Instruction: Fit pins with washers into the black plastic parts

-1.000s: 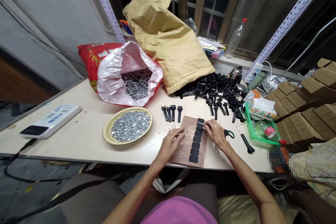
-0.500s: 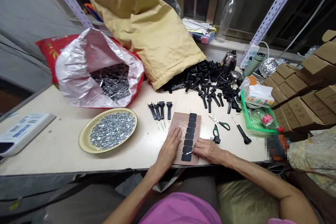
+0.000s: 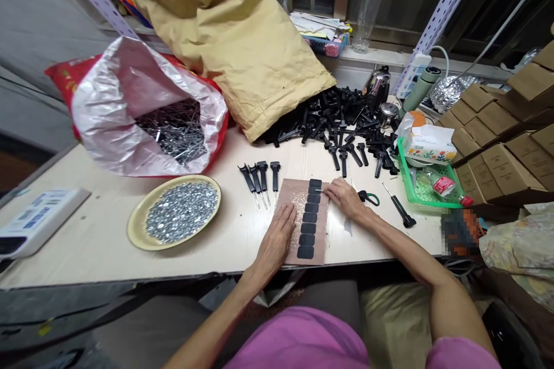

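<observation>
A brown board [image 3: 322, 242] lies near the front edge of the table, with a column of black rounded patches [image 3: 309, 217] down its right half. Pale specks cover the part left of the patches. My left hand [image 3: 279, 233] rests flat on the board's left side, fingers stretched out. At the upper right of the board, my right hand [image 3: 344, 196] pinches a slim metal tool [image 3: 320, 189], whose tip reaches one of the upper patches. Most of that tool is hidden by my fingers. Scissors [image 3: 369, 198] lie partly covered behind my right hand.
A bowl of metal washers [image 3: 130, 229] stands left, before an open sack of metal rods [image 3: 99, 121]. Several black-handled tools [image 3: 262, 170] lie behind the board; another tool [image 3: 400, 207] lies right. Black parts [image 3: 341, 109] spill from a paper sack [image 3: 242, 52]. A green basket [image 3: 409, 184] sits right.
My right hand has moved from the bottom of the patch column to near its top, carrying the slim metal tool and covering part of the scissors. My left hand stays on the board.
</observation>
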`<action>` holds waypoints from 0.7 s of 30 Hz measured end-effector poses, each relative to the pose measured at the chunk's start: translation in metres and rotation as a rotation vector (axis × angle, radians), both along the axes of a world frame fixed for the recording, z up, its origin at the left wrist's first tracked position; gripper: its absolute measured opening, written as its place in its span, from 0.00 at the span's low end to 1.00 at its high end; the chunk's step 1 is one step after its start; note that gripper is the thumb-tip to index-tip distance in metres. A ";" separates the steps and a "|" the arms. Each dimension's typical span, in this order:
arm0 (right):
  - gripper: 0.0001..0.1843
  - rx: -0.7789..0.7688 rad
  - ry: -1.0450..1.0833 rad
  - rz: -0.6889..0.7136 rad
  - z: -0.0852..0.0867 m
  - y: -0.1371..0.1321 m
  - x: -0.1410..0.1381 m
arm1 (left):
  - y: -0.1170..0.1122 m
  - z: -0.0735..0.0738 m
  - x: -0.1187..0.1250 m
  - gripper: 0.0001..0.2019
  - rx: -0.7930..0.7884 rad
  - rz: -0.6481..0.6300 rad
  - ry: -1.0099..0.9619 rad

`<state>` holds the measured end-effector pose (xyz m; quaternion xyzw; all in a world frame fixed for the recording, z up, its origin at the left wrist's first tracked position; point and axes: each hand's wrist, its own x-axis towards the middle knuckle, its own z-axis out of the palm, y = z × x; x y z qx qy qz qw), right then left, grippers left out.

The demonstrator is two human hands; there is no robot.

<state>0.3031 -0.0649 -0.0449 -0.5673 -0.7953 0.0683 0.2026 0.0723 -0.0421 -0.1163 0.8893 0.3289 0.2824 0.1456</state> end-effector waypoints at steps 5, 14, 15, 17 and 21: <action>0.20 0.060 -0.051 0.192 -0.003 -0.004 -0.006 | -0.001 0.003 0.002 0.27 -0.012 0.027 0.003; 0.10 -0.442 0.649 -0.042 0.029 -0.062 -0.047 | 0.001 0.011 0.000 0.27 -0.055 -0.004 0.036; 0.10 -0.641 0.833 -0.108 0.029 -0.078 -0.056 | 0.001 0.012 0.000 0.27 -0.052 -0.002 0.034; 0.11 -1.109 1.183 -0.263 0.018 -0.111 -0.074 | 0.001 0.012 0.000 0.27 -0.050 0.002 0.031; 0.09 -1.563 1.625 -0.540 -0.026 -0.144 -0.101 | 0.001 0.012 0.000 0.28 -0.053 -0.008 0.024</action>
